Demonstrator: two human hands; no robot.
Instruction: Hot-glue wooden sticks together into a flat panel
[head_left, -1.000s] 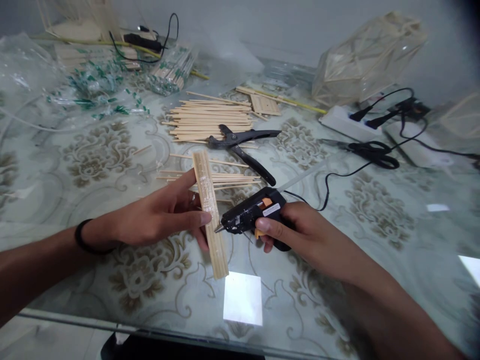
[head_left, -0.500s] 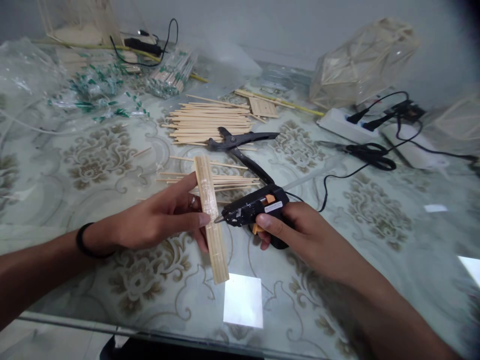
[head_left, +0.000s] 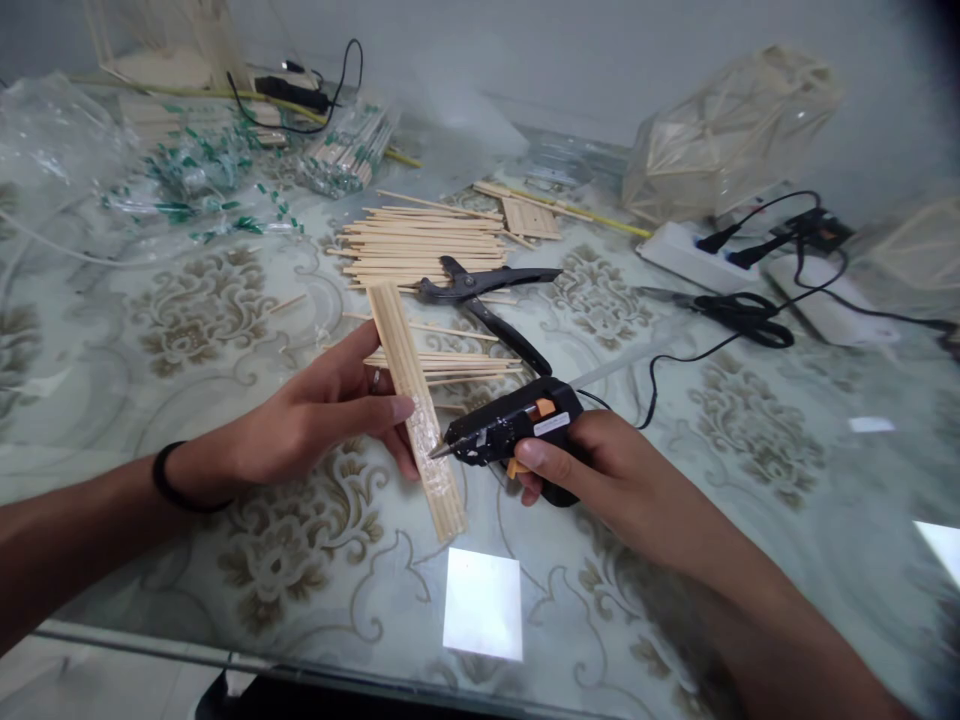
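My left hand (head_left: 330,415) is closed around a narrow strip of joined wooden sticks (head_left: 401,365), thumb on its upper face and fingers behind it. Shiny glue shows on the strip's middle and lower part. In my right hand (head_left: 581,460) is a black hot glue gun (head_left: 502,425) with an orange trigger. Its metal nozzle points left and meets the strip's right side, below my left thumb. Just beyond the strip lie a few loose wooden sticks (head_left: 472,365) and black-handled cutting pliers (head_left: 476,285).
A pile of wooden sticks (head_left: 427,240) lies behind the pliers. Plastic wrappers (head_left: 202,170) cover the back left. To the right are scissors (head_left: 739,312), a white power strip (head_left: 694,255) with cords, and a stick-built frame (head_left: 727,130). The glass tabletop (head_left: 315,640) ends near me.
The strip has turned, its top leaning further left and its broad face showing more. The nozzle now sits lower along it, and glue shows further down the strip.
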